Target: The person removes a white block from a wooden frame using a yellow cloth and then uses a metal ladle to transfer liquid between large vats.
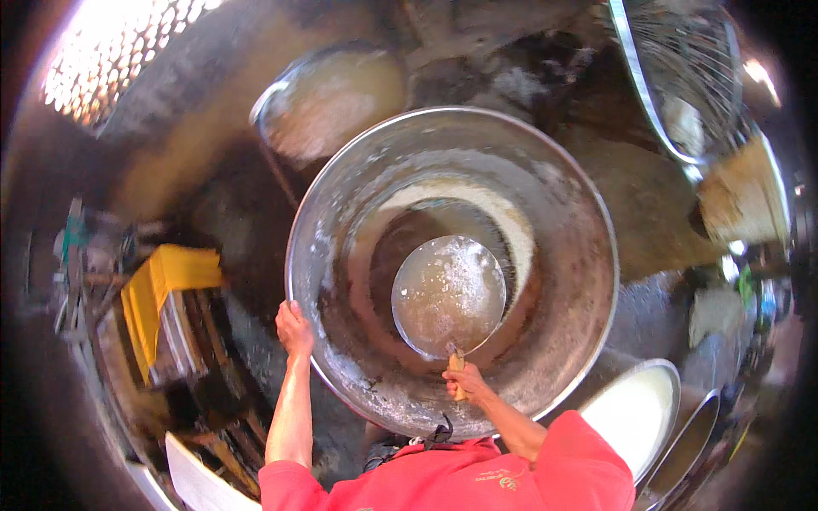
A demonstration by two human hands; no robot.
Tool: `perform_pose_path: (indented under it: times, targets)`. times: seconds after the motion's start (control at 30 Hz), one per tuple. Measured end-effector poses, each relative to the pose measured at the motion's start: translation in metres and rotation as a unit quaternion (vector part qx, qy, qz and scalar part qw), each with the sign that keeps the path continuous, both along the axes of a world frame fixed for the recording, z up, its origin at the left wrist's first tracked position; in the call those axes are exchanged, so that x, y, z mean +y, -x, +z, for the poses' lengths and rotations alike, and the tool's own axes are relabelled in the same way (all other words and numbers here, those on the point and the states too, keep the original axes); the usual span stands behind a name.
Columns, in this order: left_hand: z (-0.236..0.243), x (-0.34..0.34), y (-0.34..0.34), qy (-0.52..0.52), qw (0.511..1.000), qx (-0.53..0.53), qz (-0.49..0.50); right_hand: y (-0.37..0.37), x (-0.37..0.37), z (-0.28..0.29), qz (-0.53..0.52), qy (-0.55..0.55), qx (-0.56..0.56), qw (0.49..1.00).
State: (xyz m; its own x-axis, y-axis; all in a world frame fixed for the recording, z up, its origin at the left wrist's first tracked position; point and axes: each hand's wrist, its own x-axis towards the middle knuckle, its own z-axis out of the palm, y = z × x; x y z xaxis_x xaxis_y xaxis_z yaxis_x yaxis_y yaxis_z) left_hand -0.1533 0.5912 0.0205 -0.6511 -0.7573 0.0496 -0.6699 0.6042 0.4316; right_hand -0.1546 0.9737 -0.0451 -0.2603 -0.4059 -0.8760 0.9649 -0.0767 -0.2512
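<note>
A big, deep round metal pot [558,341] fills the middle of the view, its inner wall smeared with white residue. My left hand [295,329] is closed on the left side of its rim. In my right hand [468,383] is the short wooden handle of a wide round metal scoop [443,298], with white patches on its face. The scoop's disc is inside the pot, over the lower part. A pale whitish band [515,230] curves along the pot's bottom; the disc hides part of that bottom. I cannot tell whether the disc touches it.
Beyond the pot at upper left stands a round basin [332,102] of cloudy liquid. A vessel with white contents [635,413] is at lower right. A yellow-covered item [166,281] lies left, a wire-ribbed basket [682,77] upper right, and a brownish bucket [745,200] below it.
</note>
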Motion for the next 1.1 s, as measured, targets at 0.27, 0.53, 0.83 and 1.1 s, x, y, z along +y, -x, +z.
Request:
perform_pose_path:
  times: [0.27,0.53,0.83,1.1]
  targets:
    - [-0.022,-0.019,-0.006,-0.064,0.995,0.072,-0.021,-0.058,0.156,0.144,-0.051,-0.097,0.114,0.987]
    - [-0.048,-0.036,-0.005,-0.046,0.996,0.060,-0.037,-0.205,0.282,0.177,-0.198,-0.246,0.089,0.944]
    - [-0.063,-0.055,0.009,-0.037,0.999,-0.034,-0.019,-0.356,0.324,0.116,-0.500,-0.114,-0.022,0.858]
    - [-0.049,-0.048,0.015,-0.035,0.998,-0.047,-0.026,-0.429,0.305,0.059,-0.625,-0.069,-0.009,0.777]
